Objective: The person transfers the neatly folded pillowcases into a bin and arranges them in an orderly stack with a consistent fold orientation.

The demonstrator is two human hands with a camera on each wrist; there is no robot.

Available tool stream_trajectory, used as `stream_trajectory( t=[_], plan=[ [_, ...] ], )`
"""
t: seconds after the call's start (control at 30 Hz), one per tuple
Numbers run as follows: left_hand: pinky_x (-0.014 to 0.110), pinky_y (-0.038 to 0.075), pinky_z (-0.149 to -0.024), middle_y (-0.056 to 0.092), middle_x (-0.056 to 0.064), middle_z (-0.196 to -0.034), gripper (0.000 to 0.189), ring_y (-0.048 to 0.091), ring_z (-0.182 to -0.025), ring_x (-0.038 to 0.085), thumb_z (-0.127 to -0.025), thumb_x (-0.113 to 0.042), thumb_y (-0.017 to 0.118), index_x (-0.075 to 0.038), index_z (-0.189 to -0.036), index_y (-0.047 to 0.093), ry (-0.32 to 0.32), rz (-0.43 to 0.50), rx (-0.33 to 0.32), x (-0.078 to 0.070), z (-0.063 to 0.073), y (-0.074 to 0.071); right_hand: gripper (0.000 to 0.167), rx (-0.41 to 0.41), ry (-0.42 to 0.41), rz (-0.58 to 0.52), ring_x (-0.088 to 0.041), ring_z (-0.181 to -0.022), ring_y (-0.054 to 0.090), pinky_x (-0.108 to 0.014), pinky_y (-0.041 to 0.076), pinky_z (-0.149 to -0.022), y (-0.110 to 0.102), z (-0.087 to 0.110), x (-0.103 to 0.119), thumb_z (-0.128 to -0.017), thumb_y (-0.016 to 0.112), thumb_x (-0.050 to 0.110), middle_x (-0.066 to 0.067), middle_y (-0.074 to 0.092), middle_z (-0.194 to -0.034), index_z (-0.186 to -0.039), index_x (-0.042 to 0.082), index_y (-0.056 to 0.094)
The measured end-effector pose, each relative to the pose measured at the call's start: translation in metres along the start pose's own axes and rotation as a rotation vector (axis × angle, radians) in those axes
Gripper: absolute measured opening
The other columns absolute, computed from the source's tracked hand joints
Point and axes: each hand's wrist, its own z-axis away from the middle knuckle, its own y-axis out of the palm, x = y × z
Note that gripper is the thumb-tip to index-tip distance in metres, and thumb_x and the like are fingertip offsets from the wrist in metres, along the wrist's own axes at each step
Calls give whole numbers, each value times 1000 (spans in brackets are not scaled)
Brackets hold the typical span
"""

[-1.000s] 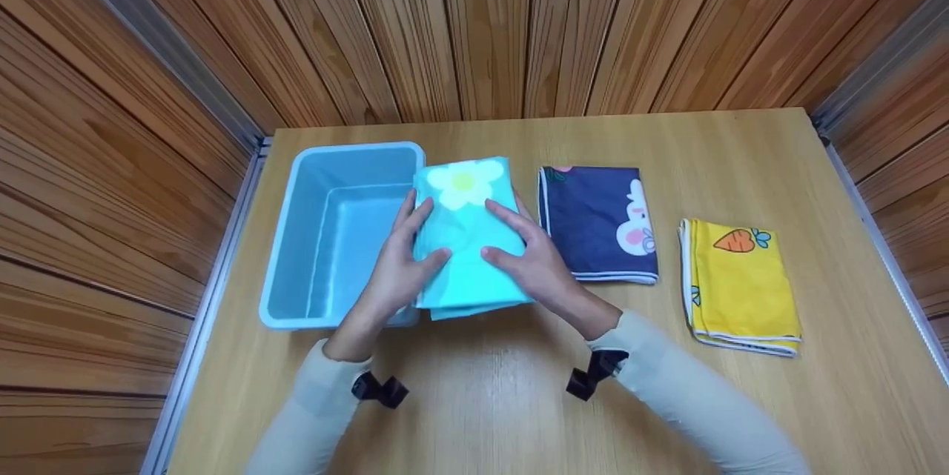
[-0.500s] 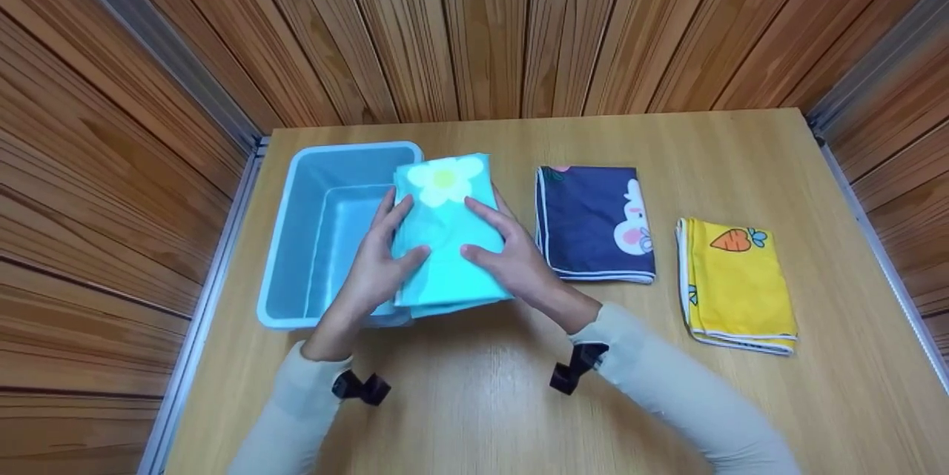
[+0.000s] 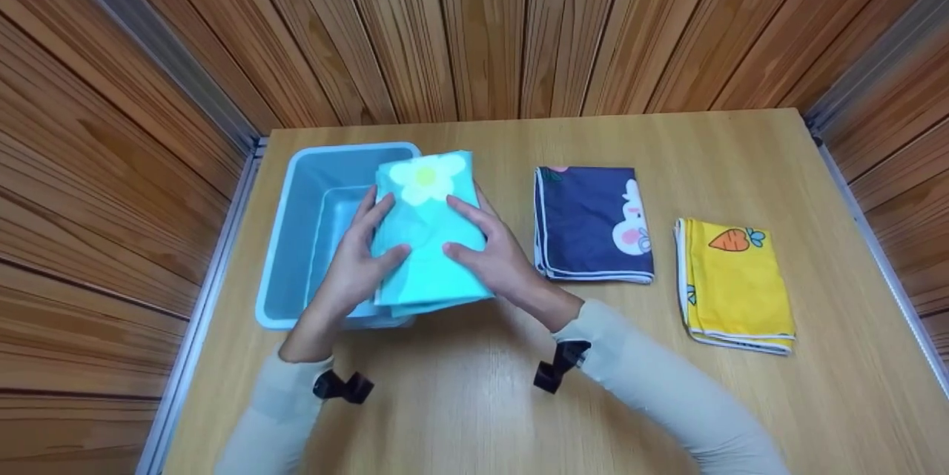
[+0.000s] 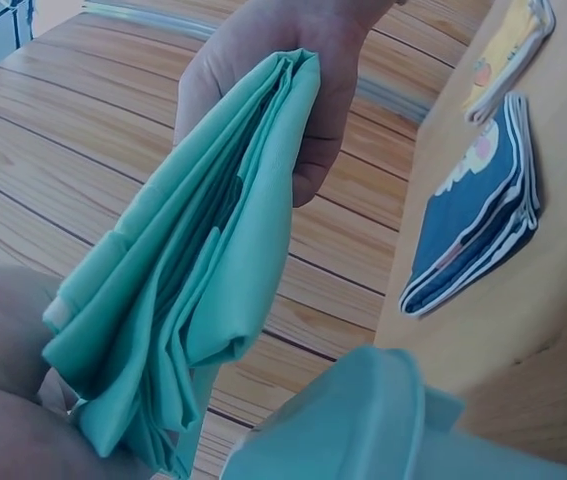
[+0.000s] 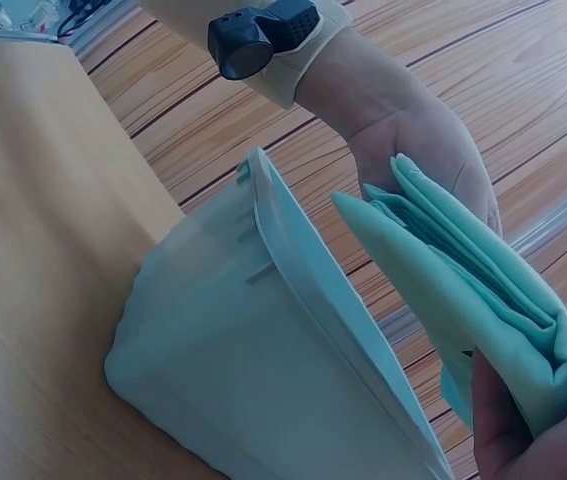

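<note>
A folded turquoise cloth (image 3: 430, 278) with a white-and-yellow flower print is held in the air by both hands. It overlaps the right side of a light blue plastic bin (image 3: 278, 238) in the head view. My left hand (image 3: 352, 264) grips its left edge, thumb on top. My right hand (image 3: 504, 260) grips the right edge the same way, with some fingers hidden beneath. Several loose layers show along the cloth's edge in the left wrist view (image 4: 238, 270). In the right wrist view the cloth (image 5: 473, 290) is above the bin's rim (image 5: 303, 270).
To the right lies a folded navy cloth (image 3: 586, 227) with a white rabbit figure. Further right is a folded yellow cloth (image 3: 741, 286) with a carrot print. All stand on a wooden table (image 3: 474, 393), with wood-panelled walls (image 3: 474, 30) behind and at the sides.
Both hands have moved left with the turquoise cloth, so it now covers more of the bin's right side. The bin and the other two cloths stay in place.
</note>
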Motion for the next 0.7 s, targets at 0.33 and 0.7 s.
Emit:
stream_trajectory(
  t=[0.33, 0.7],
  plan=[
    [50, 22, -122, 5, 4, -172, 70, 2, -157, 29, -99, -11, 66, -9, -160, 31, 11, 10, 7, 0, 1, -11, 64, 22, -26, -20, -25, -153, 18, -45, 31, -119, 7, -4, 2, -100, 66, 14, 5, 2, -172, -158, 20, 40],
    [54, 11, -124, 8, 6, -171, 68, -1, -157, 29, -99, -5, 65, -5, -158, 33, 45, 37, 9, 0, 1, -30, 64, 32, -5, -36, -25, -153, 19, -45, 30, -119, 19, -10, 11, -99, 67, 16, 3, 5, -171, -158, 23, 41]
  ],
)
